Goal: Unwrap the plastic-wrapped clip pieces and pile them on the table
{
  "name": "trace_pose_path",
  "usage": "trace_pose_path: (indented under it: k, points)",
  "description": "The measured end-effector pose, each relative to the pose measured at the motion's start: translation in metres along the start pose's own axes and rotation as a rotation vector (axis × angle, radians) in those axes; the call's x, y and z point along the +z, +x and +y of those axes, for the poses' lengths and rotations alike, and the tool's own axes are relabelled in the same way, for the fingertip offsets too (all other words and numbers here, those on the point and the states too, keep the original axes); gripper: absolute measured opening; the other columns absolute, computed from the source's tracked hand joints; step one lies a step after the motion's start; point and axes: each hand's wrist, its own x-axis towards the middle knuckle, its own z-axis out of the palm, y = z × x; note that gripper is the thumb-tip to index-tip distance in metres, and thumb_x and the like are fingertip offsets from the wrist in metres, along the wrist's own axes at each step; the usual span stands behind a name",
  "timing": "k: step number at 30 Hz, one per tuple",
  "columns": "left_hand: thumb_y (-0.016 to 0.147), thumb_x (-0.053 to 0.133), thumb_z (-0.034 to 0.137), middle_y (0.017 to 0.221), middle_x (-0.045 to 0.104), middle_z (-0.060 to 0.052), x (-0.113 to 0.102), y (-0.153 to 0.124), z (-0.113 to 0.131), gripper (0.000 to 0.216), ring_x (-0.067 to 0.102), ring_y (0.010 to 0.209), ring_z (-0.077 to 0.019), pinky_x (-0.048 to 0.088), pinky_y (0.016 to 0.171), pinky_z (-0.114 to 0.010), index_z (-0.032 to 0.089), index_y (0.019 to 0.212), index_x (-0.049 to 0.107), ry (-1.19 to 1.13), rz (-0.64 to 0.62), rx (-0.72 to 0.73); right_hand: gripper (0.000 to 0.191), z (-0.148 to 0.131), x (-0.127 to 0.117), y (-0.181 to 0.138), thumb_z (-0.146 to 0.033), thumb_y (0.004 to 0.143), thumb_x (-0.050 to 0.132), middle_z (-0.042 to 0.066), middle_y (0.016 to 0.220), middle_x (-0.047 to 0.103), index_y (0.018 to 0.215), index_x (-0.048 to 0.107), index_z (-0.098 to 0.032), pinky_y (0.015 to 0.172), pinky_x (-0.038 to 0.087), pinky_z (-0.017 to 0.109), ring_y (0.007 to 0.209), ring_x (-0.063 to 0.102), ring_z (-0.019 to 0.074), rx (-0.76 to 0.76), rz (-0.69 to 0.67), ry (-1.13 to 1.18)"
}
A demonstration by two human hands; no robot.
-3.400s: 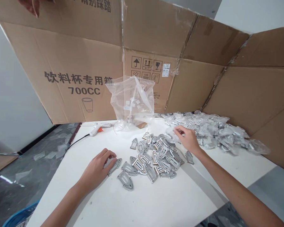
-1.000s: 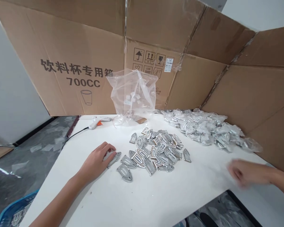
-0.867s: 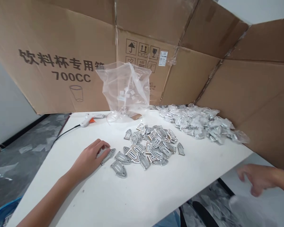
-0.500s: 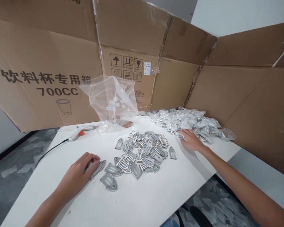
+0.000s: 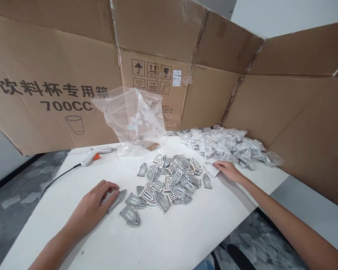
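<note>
our left arm reaches in over the near part of the counter point(image 5: 163, 240), the forearm slanting up toward the middle. our left hand point(image 5: 97, 197) lies low, palm down, fingers half curled and thumb reaching toward a loose metal piece point(image 5: 118, 200) that sits right at the fingertips; we cannot tell whether it grips it.

our right arm comes across the right edge of the counter, stretched forward and to the left, the forearm lifted enough to cast a shadow. our right hand point(image 5: 228, 171) is closed, pinching a small plastic bag point(image 5: 212, 170) by its right end; we cannot make out what is inside.

between our hands we see a heap of metal pieces point(image 5: 177, 180) around the counter's middle. along the far edge, toward the far right corner, lies a pile of wrapped pieces point(image 5: 228, 144). a large clear bag point(image 5: 135, 120) stands at the far edge against the cardboard point(image 5: 214, 97), and a glue gun point(image 5: 88, 158) lies near the far left corner.
</note>
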Motion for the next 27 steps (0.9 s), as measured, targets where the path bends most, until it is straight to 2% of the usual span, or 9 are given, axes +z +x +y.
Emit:
trace_pose_path:
  k: [4,6,9,12,16,18,21,25,27]
  points:
    - [0.105,0.053,0.065,0.103,0.073,-0.002,-0.001,0.000,0.001,0.040,0.068,0.079,-0.0190,0.054,0.072,-0.030,0.031,0.109,0.073,0.006,-0.004,-0.003,0.044,-0.013,0.004,-0.013,-0.063,0.093,0.057,0.012,0.114,0.078,0.103,0.076,-0.025,0.094,0.054,0.045,0.097,0.070,0.0302,0.025,0.191,-0.020]
    - [0.105,0.052,0.065,0.103,0.073,-0.001,-0.002,0.000,0.001,0.040,0.067,0.078,-0.0183,0.054,0.072,-0.029,0.031,0.110,0.073,0.008,-0.013,-0.005,0.048,-0.022,0.007,-0.018,-0.068,0.094,0.059,0.011,0.109,0.080,0.101,0.077,-0.025,0.092,0.055,0.043,0.100,0.071,0.0310,0.015,0.078,0.045]
    - [0.105,0.052,0.065,0.103,0.072,-0.001,-0.003,-0.001,0.002,0.040,0.067,0.077,-0.0176,0.054,0.072,-0.029,0.031,0.111,0.072,0.008,-0.016,-0.006,0.052,-0.034,0.012,-0.024,-0.075,0.086,0.072,0.007,0.096,0.079,0.095,0.078,-0.024,0.085,0.053,0.041,0.091,0.070,0.0292,0.009,-0.078,0.093]
    - [0.106,0.052,0.065,0.103,0.072,-0.001,-0.003,-0.002,0.003,0.039,0.067,0.079,-0.0175,0.054,0.073,-0.029,0.031,0.111,0.073,0.005,-0.011,-0.010,0.060,-0.048,0.014,-0.026,-0.081,0.073,0.083,0.005,0.086,0.075,0.088,0.076,-0.023,0.078,0.051,0.038,0.083,0.065,0.0262,0.090,-0.031,0.215]
    - [0.106,0.051,0.064,0.104,0.072,-0.001,-0.002,-0.003,0.003,0.039,0.068,0.082,-0.0180,0.053,0.074,-0.029,0.031,0.110,0.073,0.003,-0.004,-0.007,0.064,-0.075,0.010,-0.027,-0.079,0.063,0.092,0.005,0.093,0.074,0.086,0.071,-0.023,0.077,0.052,0.034,0.091,0.066,0.0261,0.156,-0.045,0.397]
    - [0.107,0.051,0.064,0.104,0.071,-0.001,-0.002,-0.003,0.004,0.040,0.068,0.082,-0.0183,0.053,0.075,-0.029,0.031,0.110,0.073,0.000,-0.008,-0.001,0.059,-0.089,0.007,-0.030,-0.076,0.070,0.091,0.006,0.101,0.074,0.087,0.072,-0.023,0.081,0.052,0.034,0.098,0.067,0.0265,0.123,-0.161,0.398]
    - [0.106,0.050,0.064,0.103,0.071,-0.001,-0.003,-0.003,0.005,0.040,0.068,0.082,-0.0181,0.053,0.074,-0.029,0.031,0.110,0.073,-0.001,-0.011,-0.006,0.054,-0.101,0.009,-0.036,-0.077,0.088,0.076,0.007,0.105,0.074,0.092,0.077,-0.023,0.087,0.053,0.035,0.097,0.067,0.0246,0.086,-0.357,0.406]
    - [0.107,0.050,0.063,0.104,0.072,-0.001,-0.004,-0.003,0.009,0.040,0.069,0.081,-0.0178,0.053,0.073,-0.028,0.031,0.108,0.073,0.000,-0.015,-0.017,0.059,-0.095,0.022,-0.040,-0.076,0.082,0.082,0.007,0.106,0.074,0.107,0.077,-0.024,0.081,0.050,0.035,0.095,0.065,0.0240,0.107,-0.298,0.393]
    - [0.107,0.049,0.062,0.104,0.072,-0.001,-0.005,-0.004,0.010,0.040,0.069,0.081,-0.0178,0.052,0.073,-0.028,0.030,0.108,0.073,0.003,-0.017,-0.016,0.061,-0.091,0.028,-0.041,-0.078,0.080,0.083,0.006,0.094,0.072,0.103,0.077,-0.021,0.076,0.046,0.034,0.087,0.062,0.0221,0.117,-0.342,0.389]
